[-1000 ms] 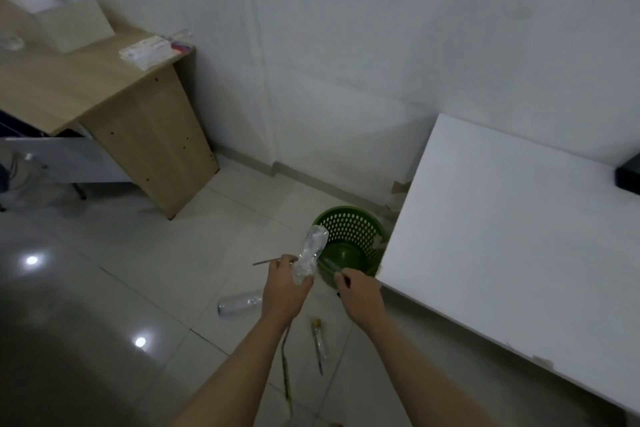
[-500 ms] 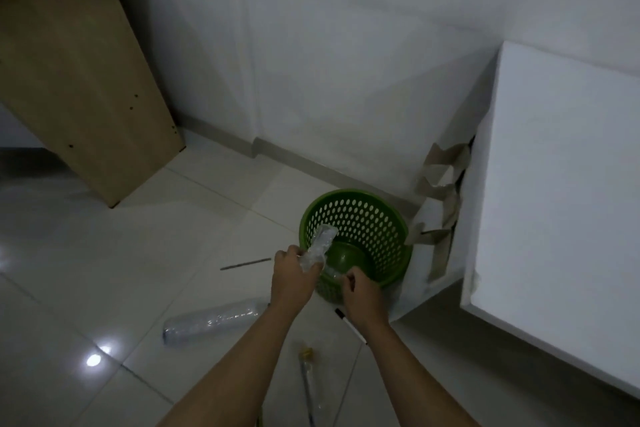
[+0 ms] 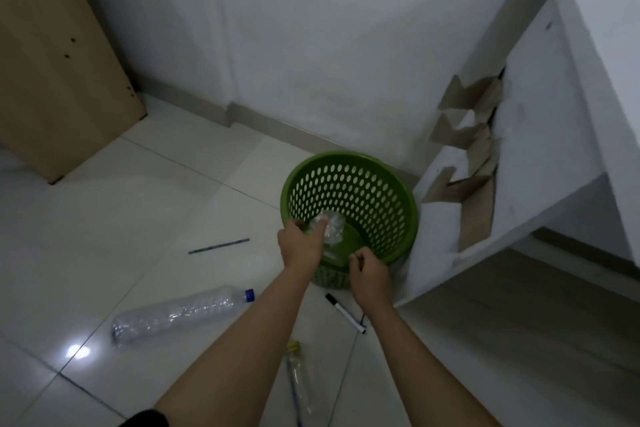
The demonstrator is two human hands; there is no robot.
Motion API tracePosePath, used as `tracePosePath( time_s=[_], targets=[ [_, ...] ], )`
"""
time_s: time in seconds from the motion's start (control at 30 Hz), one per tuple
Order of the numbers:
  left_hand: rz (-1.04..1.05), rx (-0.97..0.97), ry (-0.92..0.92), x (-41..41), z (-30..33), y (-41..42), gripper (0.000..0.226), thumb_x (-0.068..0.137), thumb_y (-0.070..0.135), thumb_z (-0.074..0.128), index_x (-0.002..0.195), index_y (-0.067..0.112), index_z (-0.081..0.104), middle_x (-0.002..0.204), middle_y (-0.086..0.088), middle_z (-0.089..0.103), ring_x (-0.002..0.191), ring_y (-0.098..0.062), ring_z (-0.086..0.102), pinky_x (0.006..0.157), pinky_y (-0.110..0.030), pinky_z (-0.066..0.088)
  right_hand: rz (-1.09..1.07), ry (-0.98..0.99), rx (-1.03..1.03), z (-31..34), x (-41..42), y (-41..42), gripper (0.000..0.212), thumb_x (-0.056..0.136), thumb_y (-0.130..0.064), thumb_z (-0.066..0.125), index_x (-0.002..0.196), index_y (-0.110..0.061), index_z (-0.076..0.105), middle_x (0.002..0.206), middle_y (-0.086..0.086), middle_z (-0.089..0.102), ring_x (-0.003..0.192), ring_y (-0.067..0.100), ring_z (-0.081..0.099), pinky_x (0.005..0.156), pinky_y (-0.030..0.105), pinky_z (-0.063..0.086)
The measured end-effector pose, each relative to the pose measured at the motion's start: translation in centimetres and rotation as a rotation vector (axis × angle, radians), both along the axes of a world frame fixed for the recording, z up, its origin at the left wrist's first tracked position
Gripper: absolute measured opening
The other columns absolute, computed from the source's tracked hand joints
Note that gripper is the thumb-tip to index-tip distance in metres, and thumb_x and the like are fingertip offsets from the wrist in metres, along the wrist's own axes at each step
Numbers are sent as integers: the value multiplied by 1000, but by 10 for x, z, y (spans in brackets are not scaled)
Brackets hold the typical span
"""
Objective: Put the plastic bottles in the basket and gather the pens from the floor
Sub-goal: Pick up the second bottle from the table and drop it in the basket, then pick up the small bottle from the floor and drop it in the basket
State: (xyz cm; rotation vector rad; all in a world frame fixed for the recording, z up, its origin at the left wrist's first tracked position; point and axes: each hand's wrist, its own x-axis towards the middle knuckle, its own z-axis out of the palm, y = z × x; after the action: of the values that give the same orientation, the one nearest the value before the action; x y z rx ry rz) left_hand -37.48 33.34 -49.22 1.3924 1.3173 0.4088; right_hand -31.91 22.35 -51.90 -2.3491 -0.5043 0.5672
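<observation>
The left hand (image 3: 300, 246) reaches over the near rim of the green basket (image 3: 398, 204), its fingers (image 3: 320, 227) curled round a crumpled clear bottle (image 3: 330, 229) that sits just inside the opening, above the basket's floor. The bottle shows beyond the fingertips, pressed against them on the hand's far side, with the thumb on the near side by the rim. The right hand (image 3: 369, 276) hangs at the basket's near edge, fingers loosely bent inward; whether it grips anything cannot be told, though a clear scrap lies between the two hands. On the floor (image 3: 104, 218), a long clear bottle with a blue cap (image 3: 180, 314) lies on its side, left of the left forearm. A thin grey pen (image 3: 219, 246) lies farther off to the left of the basket. A white marker with a black cap (image 3: 344, 313) lies just beside the right wrist. A slim bottle with a yellow cap (image 3: 298, 376) lies between the forearms.
</observation>
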Motion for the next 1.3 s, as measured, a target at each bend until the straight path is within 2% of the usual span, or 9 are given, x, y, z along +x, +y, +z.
tracePosePath(
  time_s=[0.07, 0.17, 0.37, 0.47, 0.57, 0.8, 1.0, 1.17, 1.3],
  targets=[
    [3, -37, -43, -1, 3, -3, 61, 87, 46, 58, 133, 9, 43, 134, -18, 50, 121, -32, 51, 100, -38, 46, -9, 9, 25, 2, -3, -6, 24, 96, -19, 43, 74, -10, 45, 73, 11, 55, 68, 21, 50, 56, 29, 32],
    [-35, -34, -51, -11, 13, -13, 56, 93, 42, 51, 136, 9, 42, 135, -17, 52, 122, -31, 52, 101, -40, 46, 5, 33, 41, 16, -11, -18, 23, 97, -19, 42, 76, -10, 47, 74, 9, 55, 67, 19, 49, 50, 25, 30],
    [-143, 31, 21, -50, 48, -42, 36, 94, 26, 53, 121, 3, 53, 121, -19, 60, 108, -28, 58, 82, -28, 44, 5, 58, -24, 55, -37, -48, 23, 97, -23, 43, 80, -9, 50, 79, 9, 58, 74, 23, 54, 59, 30, 36],
    [-187, 53, 87, -77, 67, -58, 35, 95, 24, 51, 123, 3, 54, 122, -20, 58, 107, -26, 58, 82, -25, 42, 0, 94, -39, 80, -57, -65, 25, 96, -23, 44, 75, -10, 46, 76, 9, 59, 72, 24, 55, 56, 30, 35],
    [-208, 67, 122, -101, 82, -70, 33, 95, 22, 51, 121, 2, 54, 121, -20, 57, 97, -20, 55, 80, -24, 40, 29, 128, -48, 101, -75, -76, 22, 95, -23, 44, 79, -9, 50, 80, 12, 63, 72, 25, 57, 56, 30, 37],
    [-191, 86, 180, -156, 84, -115, 28, 95, 19, 51, 118, 3, 57, 117, -19, 58, 93, -18, 56, 80, -22, 42, 118, 173, -53, 101, -116, -102, 21, 96, -24, 43, 85, -11, 55, 88, 12, 67, 79, 26, 62, 64, 32, 46],
    [-243, 80, 229, -184, 30, -135, 28, 95, 23, 51, 117, 7, 58, 118, -18, 55, 102, -27, 60, 81, -26, 46, 163, 192, -123, 52, -137, -112, 21, 96, -26, 44, 81, -13, 50, 87, 14, 68, 78, 29, 63, 67, 36, 51],
    [-239, 81, 254, -191, -45, -126, 27, 94, 23, 51, 117, 10, 56, 119, -15, 53, 103, -25, 59, 89, -36, 50, 176, 144, -161, -21, -130, -99, 16, 95, -26, 45, 84, -15, 47, 81, 10, 61, 74, 27, 58, 61, 31, 43],
    [-253, 92, 299, -194, -118, -121, 28, 94, 22, 51, 119, 10, 56, 119, -16, 53, 103, -26, 59, 89, -36, 50, 174, 138, -186, -94, -131, -95, 14, 93, -26, 47, 92, -13, 51, 92, 11, 65, 82, 28, 62, 65, 34, 49]
  ],
)
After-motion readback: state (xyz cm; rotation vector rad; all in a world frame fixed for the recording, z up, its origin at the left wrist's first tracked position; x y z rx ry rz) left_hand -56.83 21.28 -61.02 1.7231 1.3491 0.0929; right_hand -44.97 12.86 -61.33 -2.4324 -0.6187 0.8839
